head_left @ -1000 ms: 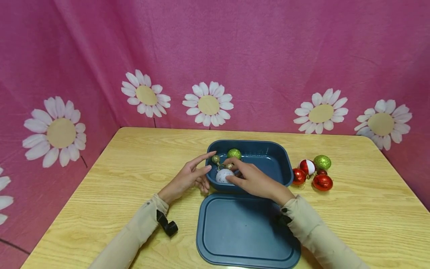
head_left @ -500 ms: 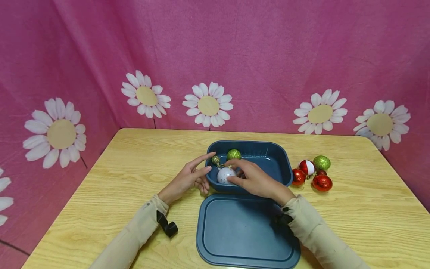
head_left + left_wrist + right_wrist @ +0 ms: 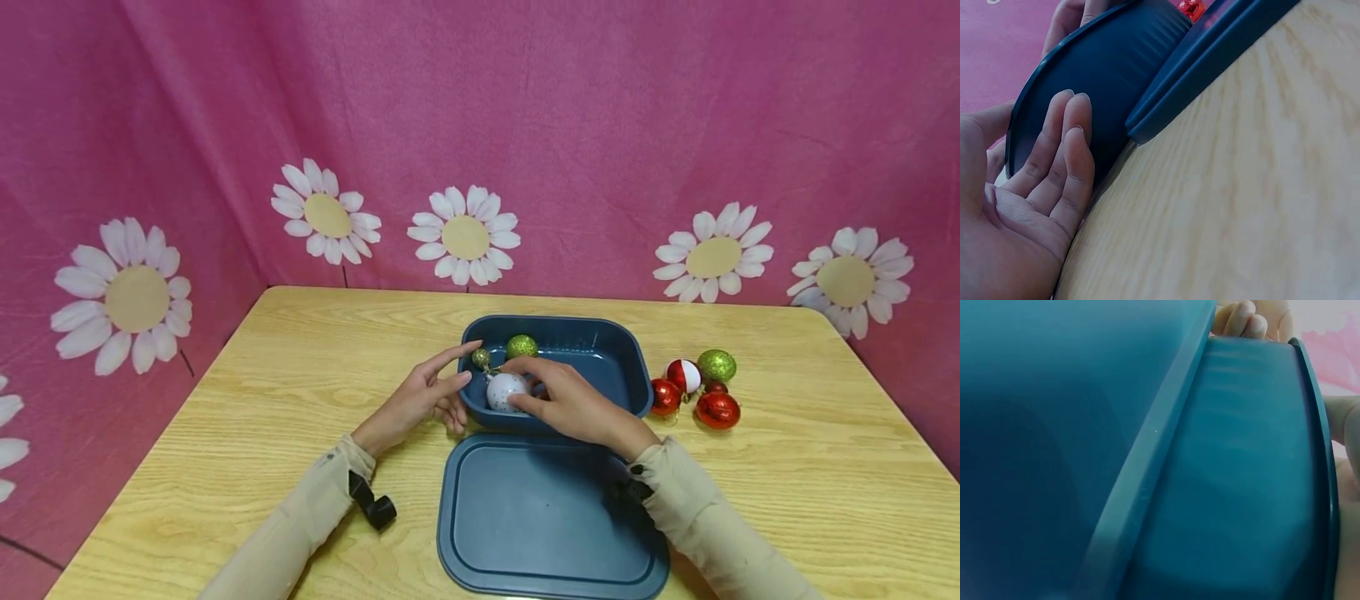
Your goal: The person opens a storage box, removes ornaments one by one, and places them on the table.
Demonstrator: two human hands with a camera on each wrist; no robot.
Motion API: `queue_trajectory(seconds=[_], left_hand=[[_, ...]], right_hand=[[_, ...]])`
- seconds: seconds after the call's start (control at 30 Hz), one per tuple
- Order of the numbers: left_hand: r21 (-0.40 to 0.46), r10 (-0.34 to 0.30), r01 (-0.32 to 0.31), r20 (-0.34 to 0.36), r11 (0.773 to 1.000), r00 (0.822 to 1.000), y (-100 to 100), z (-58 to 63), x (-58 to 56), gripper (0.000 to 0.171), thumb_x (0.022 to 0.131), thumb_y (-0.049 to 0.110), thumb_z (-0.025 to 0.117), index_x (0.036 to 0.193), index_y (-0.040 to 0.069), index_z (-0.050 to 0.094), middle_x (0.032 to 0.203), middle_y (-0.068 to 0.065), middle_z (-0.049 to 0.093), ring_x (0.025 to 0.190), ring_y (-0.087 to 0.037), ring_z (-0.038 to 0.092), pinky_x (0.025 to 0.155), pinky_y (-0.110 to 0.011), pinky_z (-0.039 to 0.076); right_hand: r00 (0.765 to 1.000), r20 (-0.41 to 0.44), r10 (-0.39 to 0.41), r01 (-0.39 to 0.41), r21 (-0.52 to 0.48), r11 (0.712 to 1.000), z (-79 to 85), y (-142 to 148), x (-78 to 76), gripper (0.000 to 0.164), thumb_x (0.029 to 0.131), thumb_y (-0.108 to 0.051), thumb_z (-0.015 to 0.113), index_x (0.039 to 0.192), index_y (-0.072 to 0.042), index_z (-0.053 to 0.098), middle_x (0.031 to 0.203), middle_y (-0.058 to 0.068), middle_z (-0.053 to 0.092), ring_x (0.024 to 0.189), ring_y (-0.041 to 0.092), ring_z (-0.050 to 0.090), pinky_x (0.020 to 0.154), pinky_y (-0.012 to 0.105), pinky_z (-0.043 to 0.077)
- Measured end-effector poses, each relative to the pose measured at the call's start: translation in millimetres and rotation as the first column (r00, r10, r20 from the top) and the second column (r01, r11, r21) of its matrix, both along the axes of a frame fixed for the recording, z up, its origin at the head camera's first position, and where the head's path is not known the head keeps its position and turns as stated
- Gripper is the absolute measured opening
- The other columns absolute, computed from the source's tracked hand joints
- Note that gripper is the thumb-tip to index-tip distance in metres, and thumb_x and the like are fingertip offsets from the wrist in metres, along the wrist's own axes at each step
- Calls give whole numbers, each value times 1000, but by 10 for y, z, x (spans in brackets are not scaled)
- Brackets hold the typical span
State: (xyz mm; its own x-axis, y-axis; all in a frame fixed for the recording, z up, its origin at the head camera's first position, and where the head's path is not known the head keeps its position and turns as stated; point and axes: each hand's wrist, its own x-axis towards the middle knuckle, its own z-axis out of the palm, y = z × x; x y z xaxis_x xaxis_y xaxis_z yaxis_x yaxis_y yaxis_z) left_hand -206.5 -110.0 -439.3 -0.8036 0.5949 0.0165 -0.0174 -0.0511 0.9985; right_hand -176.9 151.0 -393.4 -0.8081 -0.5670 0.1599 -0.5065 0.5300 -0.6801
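Observation:
A dark blue rectangular container (image 3: 603,367) sits mid-table. At its left end, my left hand (image 3: 420,400) has thumb and forefinger over the rim. In the left wrist view the other fingers (image 3: 1075,140) lie against the outer wall. My right hand (image 3: 570,404) reaches over the near rim and holds a white speckled bauble (image 3: 504,390) between thumb and fingers, inside the container near its front left corner. A small gold glitter bauble (image 3: 481,358) lies beside it, a green glitter bauble (image 3: 522,347) farther back. The right fingers hide what lies under them.
A matching blue lid (image 3: 551,512) lies flat in front of the container. To the right are a red and white bauble (image 3: 683,376), a green glitter one (image 3: 716,365) and several red ones (image 3: 717,410). A pink daisy-print cloth (image 3: 585,150) hangs behind the table.
The white bauble has shifted slightly right with my right hand and turned a little. A second small gold bauble is now hidden behind the right fingers. My left hand has stayed put.

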Motion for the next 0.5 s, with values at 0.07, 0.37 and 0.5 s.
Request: queue_trajectory(seconds=[0.07,0.37,0.5], left_hand=[[-2,1,-1,-2,1000,1000,-11,-8,0,51,106,28,52,154,30,37,71,-17,68,59,-23,67,59,-39,60],[-2,-1,1,-9,1000,1000,-29,-20,-6,52,105,29,52,154,30,37,72,-17,68,60,-23,67,59,-38,60],[7,-11,11,-14,1000,1000,-1,-24,-15,51,106,27,52,154,30,37,71,-16,68,60,-22,67,58,-38,60]], right_hand=[[1000,-1,3,-3,-1,1000,1,-10,3,40,98,-17,66,135,-6,57,120,5,64,98,20,62,79,31,55],[1000,-30,0,0,-7,1000,22,40,19,40,96,-18,69,134,-10,58,120,3,64,100,19,61,82,34,56],[998,-51,-23,22,-14,1000,14,92,46,39,94,-18,71,132,-12,60,120,1,64,100,18,61,82,34,57]])
